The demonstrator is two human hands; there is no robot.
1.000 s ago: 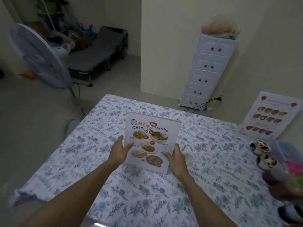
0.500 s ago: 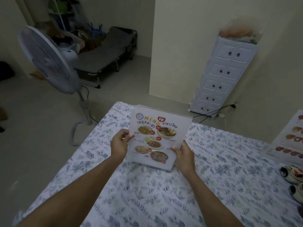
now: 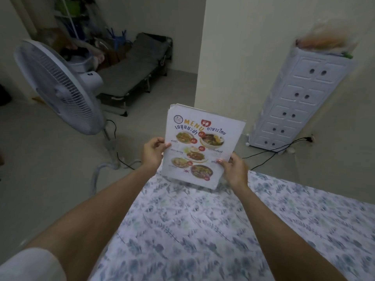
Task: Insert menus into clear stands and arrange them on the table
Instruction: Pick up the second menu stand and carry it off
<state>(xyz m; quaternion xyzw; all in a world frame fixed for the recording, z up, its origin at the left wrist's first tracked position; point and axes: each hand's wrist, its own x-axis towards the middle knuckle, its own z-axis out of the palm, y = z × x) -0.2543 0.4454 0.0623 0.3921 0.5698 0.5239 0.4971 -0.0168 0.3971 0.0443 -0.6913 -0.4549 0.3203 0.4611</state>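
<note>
Here, both hands hold the menu (image 3: 199, 148) upright at the far edge of the table (image 3: 203, 230).
Left hand (image 3: 152, 152) pinches its left edge, right hand (image 3: 233, 169) its lower right edge; the fan (image 3: 58, 88) stands left of the table.

Most of the left hand's (image 3: 152, 153) fingers (image 3: 166, 145) lie behind the menu (image 3: 199, 147), out of sight; only the thumb shows on its face. The menu's small captions are too fine to read. Whether a clear stand surrounds the sheet cannot be told. The desk (image 3: 203, 236) is blurred and cut off at the bottom and right edges. The bundle atop the drawer unit (image 3: 300, 102) is smeared.
</note>
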